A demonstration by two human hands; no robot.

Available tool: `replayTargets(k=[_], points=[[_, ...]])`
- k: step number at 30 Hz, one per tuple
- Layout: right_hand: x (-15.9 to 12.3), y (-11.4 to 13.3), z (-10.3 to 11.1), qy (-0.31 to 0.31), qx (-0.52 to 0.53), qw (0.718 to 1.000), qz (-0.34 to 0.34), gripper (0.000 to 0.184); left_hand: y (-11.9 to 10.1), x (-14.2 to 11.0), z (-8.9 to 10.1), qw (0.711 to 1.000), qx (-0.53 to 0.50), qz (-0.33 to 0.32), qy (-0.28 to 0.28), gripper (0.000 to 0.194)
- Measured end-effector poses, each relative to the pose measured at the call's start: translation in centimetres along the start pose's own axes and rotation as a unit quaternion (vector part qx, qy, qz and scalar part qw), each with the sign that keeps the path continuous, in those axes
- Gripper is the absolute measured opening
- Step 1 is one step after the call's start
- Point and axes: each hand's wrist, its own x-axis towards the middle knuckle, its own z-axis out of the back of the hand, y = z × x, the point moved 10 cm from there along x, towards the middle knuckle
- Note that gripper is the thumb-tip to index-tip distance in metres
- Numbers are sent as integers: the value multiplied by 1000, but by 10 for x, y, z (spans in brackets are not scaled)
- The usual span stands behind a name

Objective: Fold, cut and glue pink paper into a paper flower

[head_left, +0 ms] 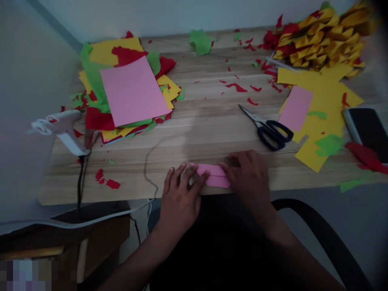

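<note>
A small folded strip of pink paper [216, 170] lies near the table's front edge, a crease running along its length. My left hand [181, 194] holds its left end, thumb and fingertips pressing it against the tabletop. At the other end, my right hand [250, 173] grips the strip with the thumb on top; its other fingers are partly hidden. Beyond my right hand rest scissors [269, 131] with dark blue handles, their blades pointing up and left. A pink paper rectangle [295, 108] sits just right of them on yellow paper [329, 95].
A pink sheet [135, 92] tops a stack of coloured papers at left. Beside it, a white glue gun [68, 129] stands at the table's edge with its cord hanging. Folded yellow paper pieces [321, 40] are heaped at back right. A phone [368, 131] lies at right; red and green scraps are scattered.
</note>
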Motion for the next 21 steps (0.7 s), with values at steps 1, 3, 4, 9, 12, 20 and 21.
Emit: replayTargets(k=[1, 3, 4, 9, 12, 20, 21], points=[[-5, 4, 10, -27, -8, 1000, 1, 19, 0, 0, 0, 1000, 1, -1, -5, 60], [-18, 27, 17, -38, 12, 997, 62, 25, -1, 0, 1, 1000, 5, -3, -13, 56], [-25, 43, 12, -10, 29, 994, 108, 31, -1, 0, 1, 1000, 7, -4, -14, 53], [-56, 51, -27, 89, -16, 985, 145, 51, 1, 1, 1, 1000, 2, -2, -16, 51], [-70, 20, -34, 92, -70, 986, 123, 55, 1, -1, 2, 999, 0, -7, -31, 54], [-62, 35, 72, 17, 145, 983, 109, 33, 0, -4, -2, 997, 21, 18, -77, 51], [-71, 53, 91, 39, 254, 956, 139, 28, 0, -4, -2, 996, 24, 20, -81, 51]])
